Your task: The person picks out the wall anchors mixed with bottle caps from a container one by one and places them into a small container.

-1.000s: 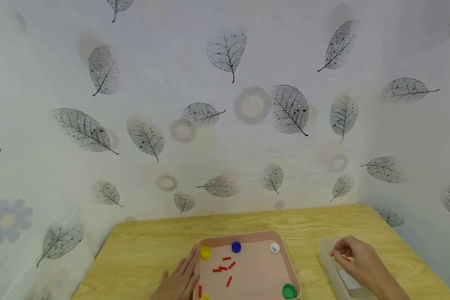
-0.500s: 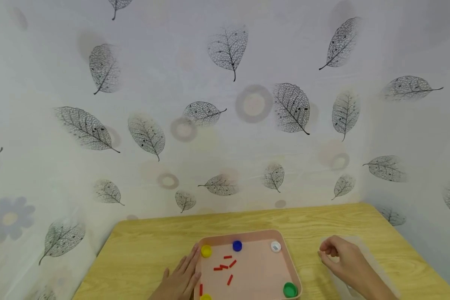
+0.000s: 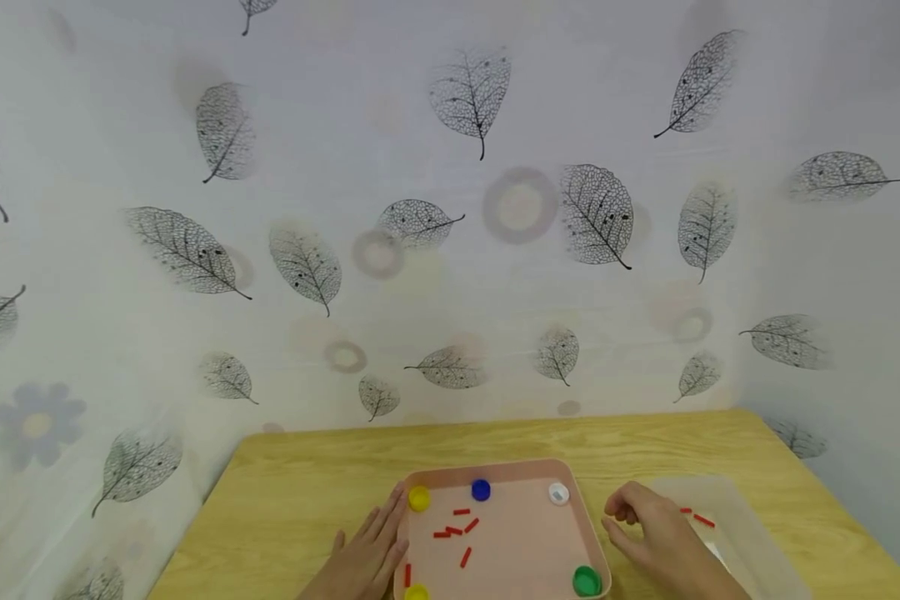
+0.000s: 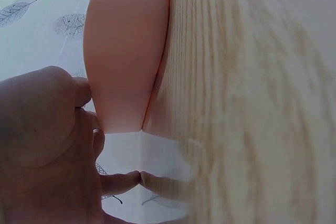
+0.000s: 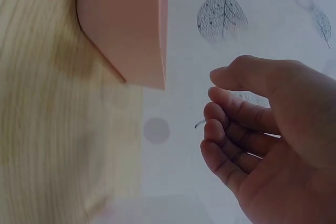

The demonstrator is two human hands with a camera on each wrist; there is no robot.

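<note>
While the left hand (image 3: 366, 550) stays resting against the left side of the pink tray (image 3: 525, 546) at the bottom centre of the frame, the right hand (image 3: 648, 529) has moved. A second ago it was over the translucent bin (image 3: 767, 546) at the lower right; now it has come leftward, above the strip of desk (image 3: 322, 467) between bin and tray, near the tray's right wall. With it out of the way, two red pieces (image 3: 704, 522) show in the upper part of the bin.

Its grip is loose: the fingers are bent, the thumb tip close to the forefinger tip, and neither the head view nor the right wrist view shows anything between them, so it appears to carry nothing. The left grip is relaxed, fingers straight, clamped on nothing.

Inside the tray, the six red sticks (image 3: 466, 557) lie as they did: five scattered through the left half, one beside the lower left wall. The blue cap (image 3: 481, 490) remains along the top. For the work, I judge, the hand's shift altered no count there; red items still lie in both containers.
</note>
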